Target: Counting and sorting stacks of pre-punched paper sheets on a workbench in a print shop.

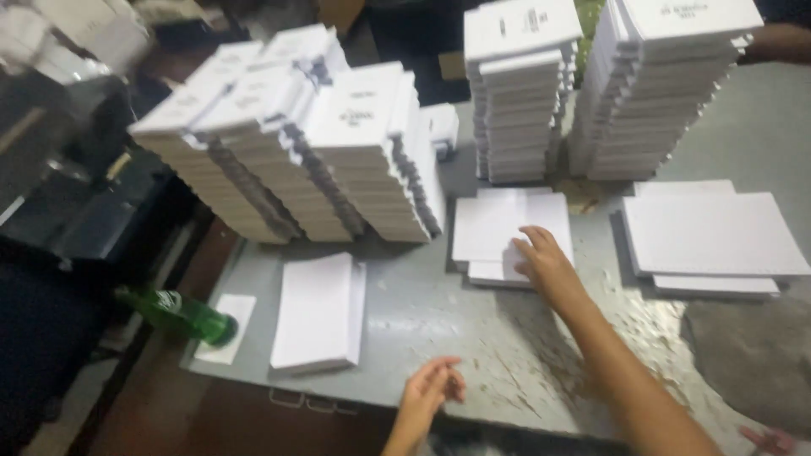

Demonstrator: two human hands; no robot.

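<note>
My right hand point(543, 263) lies flat on a low pile of white paper sheets point(507, 224) in the middle of the grey table point(439, 325), fingers spread on the pile's near right corner. My left hand point(432, 390) hovers at the table's near edge with its fingers loosely curled, holding nothing. Another low pile of white sheets point(319, 312) lies to the left of that hand. A third low pile point(714, 236) lies to the right of my right arm.
Tall stacks of white booklets stand at the back: a leaning group point(321, 143) on the left and two upright stacks point(517, 93) point(659, 89) at the right. A green bottle point(182, 314) lies at the table's left edge on a white slip point(228, 338).
</note>
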